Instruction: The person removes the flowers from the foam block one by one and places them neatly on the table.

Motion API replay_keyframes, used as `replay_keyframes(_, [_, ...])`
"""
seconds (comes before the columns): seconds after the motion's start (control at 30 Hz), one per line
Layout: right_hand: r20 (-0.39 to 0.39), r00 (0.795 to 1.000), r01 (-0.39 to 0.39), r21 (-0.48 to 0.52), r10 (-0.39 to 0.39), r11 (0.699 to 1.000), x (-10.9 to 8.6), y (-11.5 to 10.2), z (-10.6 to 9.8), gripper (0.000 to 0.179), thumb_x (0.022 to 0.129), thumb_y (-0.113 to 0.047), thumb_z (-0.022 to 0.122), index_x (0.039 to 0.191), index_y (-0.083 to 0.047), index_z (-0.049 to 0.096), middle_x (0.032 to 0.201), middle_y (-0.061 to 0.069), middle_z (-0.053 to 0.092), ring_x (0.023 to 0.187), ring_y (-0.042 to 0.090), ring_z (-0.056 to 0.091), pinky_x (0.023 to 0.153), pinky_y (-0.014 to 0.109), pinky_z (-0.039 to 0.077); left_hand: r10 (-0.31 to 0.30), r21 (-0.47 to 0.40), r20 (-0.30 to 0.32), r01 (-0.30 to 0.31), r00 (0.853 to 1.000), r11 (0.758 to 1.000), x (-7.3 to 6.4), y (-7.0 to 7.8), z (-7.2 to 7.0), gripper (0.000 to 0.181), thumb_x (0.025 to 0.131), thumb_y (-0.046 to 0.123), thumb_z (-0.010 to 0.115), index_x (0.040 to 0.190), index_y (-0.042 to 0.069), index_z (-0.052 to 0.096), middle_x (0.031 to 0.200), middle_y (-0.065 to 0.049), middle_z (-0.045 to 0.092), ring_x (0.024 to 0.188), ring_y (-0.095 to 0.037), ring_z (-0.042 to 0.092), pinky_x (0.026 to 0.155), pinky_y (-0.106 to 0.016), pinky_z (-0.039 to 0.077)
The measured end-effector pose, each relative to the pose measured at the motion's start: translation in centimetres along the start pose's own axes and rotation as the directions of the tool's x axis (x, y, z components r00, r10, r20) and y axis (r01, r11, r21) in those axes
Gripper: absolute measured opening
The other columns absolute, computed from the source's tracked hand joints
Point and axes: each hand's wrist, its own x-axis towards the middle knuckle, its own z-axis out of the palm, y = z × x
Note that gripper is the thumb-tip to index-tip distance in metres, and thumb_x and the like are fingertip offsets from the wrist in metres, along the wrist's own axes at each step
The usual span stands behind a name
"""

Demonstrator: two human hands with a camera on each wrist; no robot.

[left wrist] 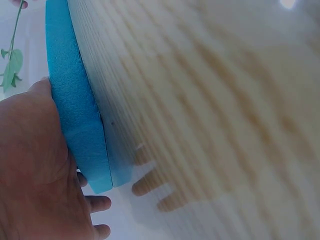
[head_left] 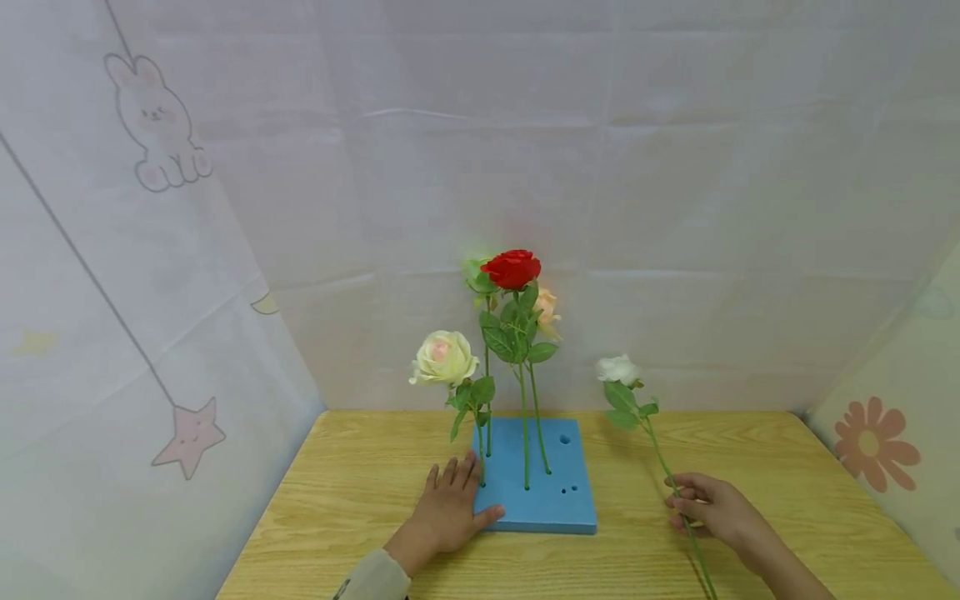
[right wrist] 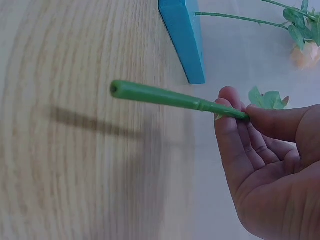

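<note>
My right hand (head_left: 716,510) pinches the green stem of a white rose (head_left: 618,369) between thumb and fingers, right of the blue foam block (head_left: 536,527). In the right wrist view the stem's cut lower end (right wrist: 116,89) juts out past the fingers, above the table. My left hand (head_left: 447,510) lies spread at the block's left front corner, thumb on its top edge. Upright in holes of the block stand a red rose (head_left: 512,269), a cream rose (head_left: 444,358), a peach rose (head_left: 547,312) and a pale green flower (head_left: 476,275) partly behind the red one.
Several bare holes (head_left: 565,439) show along the block's right side. The block rests on a wood-grain table (head_left: 360,467). Behind and beside the table hangs a pale printed cloth (head_left: 480,150).
</note>
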Motion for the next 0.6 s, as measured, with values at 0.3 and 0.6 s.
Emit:
replay_keyframes(0.3, [0.033, 0.998, -0.053, 0.073, 0.050, 0.996, -0.25, 0.59, -0.30, 0.066, 0.099, -0.016, 0.066, 0.146, 0.018, 0.035, 0.120, 0.023, 0.065, 0.093, 0.031, 0.071, 0.079, 0.045, 0.060, 0.000, -0.015, 0.005, 0.000, 1.000, 1.000, -0.35, 0.34, -0.39, 0.095, 0.096, 0.078, 0.029, 0.164, 0.012, 0.020, 0.170, -0.010, 0.015, 0.153, -0.041, 0.020, 0.119, -0.065, 0.014])
replay_keyframes(0.6, [0.064, 0.997, -0.041, 0.074, 0.036, 0.996, -0.60, 0.97, -0.18, 0.066, 0.101, -0.015, 0.064, 0.145, 0.021, 0.031, 0.119, 0.024, 0.064, 0.096, 0.032, 0.071, 0.080, 0.043, 0.060, 0.002, -0.038, 0.014, -0.002, 1.000, 0.999, -0.47, 0.55, -0.81, 0.093, 0.097, 0.076, 0.033, 0.163, 0.011, 0.022, 0.169, -0.011, 0.016, 0.152, -0.042, 0.021, 0.119, -0.065, 0.016])
